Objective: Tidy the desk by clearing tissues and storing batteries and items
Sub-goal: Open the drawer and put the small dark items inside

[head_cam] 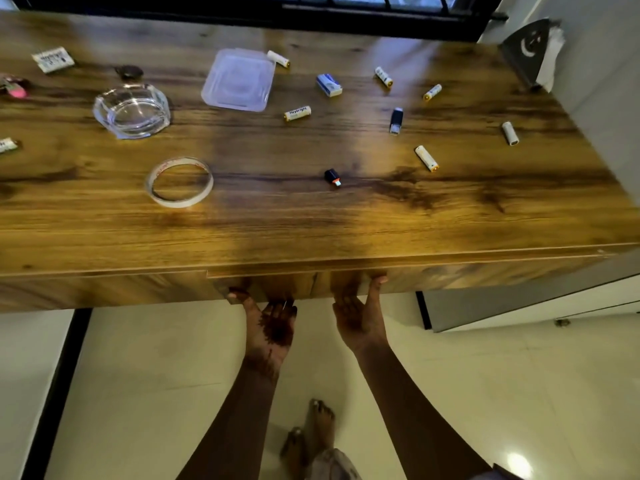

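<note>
Batteries (297,113) lay scattered over the right half of the surface (311,220), near a clear plastic container (239,79) toward the far edge; light, hard, smooth cylinders, they would likely roll, so pinching each at mid-length seemed best. Both hands, left (268,320) and right (360,315), were palm-up, empty, fingers hooked under the near edge's drawer front (294,282).

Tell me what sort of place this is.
Probably a room at home: a wooden desk under a barred window, a tiled floor, and batteries and a tape roll scattered about.
</note>
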